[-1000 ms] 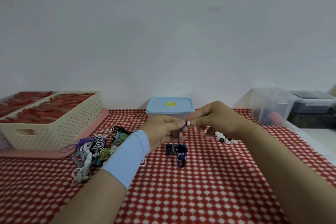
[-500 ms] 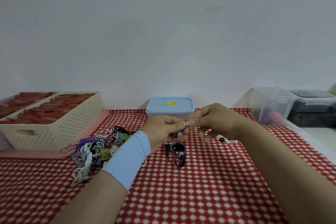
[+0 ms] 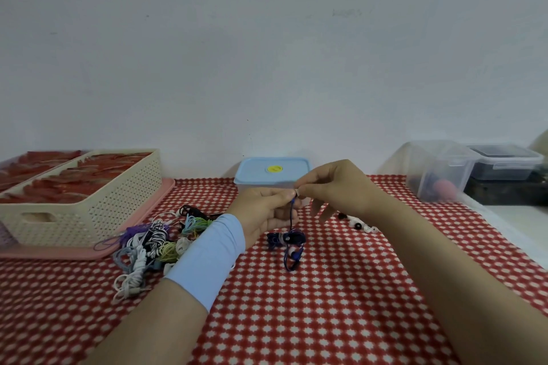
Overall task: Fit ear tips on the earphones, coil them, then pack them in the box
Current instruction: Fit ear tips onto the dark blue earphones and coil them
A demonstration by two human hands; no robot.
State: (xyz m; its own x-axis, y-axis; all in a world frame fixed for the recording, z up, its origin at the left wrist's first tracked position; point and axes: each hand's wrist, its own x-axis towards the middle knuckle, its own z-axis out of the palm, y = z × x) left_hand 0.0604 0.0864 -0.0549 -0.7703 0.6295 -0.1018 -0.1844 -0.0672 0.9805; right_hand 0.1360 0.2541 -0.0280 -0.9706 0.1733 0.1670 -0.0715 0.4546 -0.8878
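Blue earphones (image 3: pixel 289 241) trail onto the table's (image 3: pixel 326 320) middle. The left hand (image 3: pixel 264 210) pinches their top end, and the right hand (image 3: pixel 335 187) pinches a white ear tip (image 3: pixel 297 193). Press squarely, twisting gently.

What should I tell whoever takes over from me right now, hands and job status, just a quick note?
Left hand pinches one bud of the blue earphones; their cable hangs down to a bundle on the cloth.
Right hand pinches a white ear tip at that bud; whether it is fully seated can't be told.
Spare ear tips lie right of the hands, and the earphone pile is on the left.
To do: finish the tips, coil, pack. The blue-lidded container is closed.
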